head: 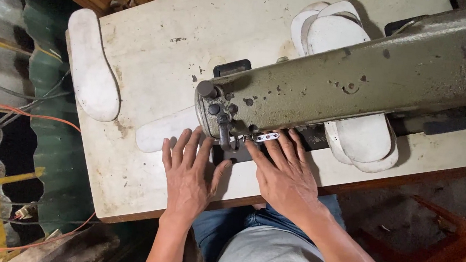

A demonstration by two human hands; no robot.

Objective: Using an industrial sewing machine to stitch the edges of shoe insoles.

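I see my left hand (188,172) lying flat on the table (155,58) near its front edge, fingers (179,146) spread apart and pointing toward the back, palm down. The fingertips rest on the near end of a white sole piece (161,131), which runs out to the left from under the head of the sewing machine (325,83). My right hand (284,179) lies just beside it, also flat and unclenched, fingers slightly fanned and gripping nothing; its fingertips reach in under the machine head, close to the presser foot (226,141) and a small metal tab (267,136). So the sole piece sits under the left fingertips and just left of the right ones, with the needle area between the two hands. A second white sole (91,64) lies along the left edge of the table, well apart from both hands. A stack of white soles (362,138) lies behind the machine arm toward the right side.
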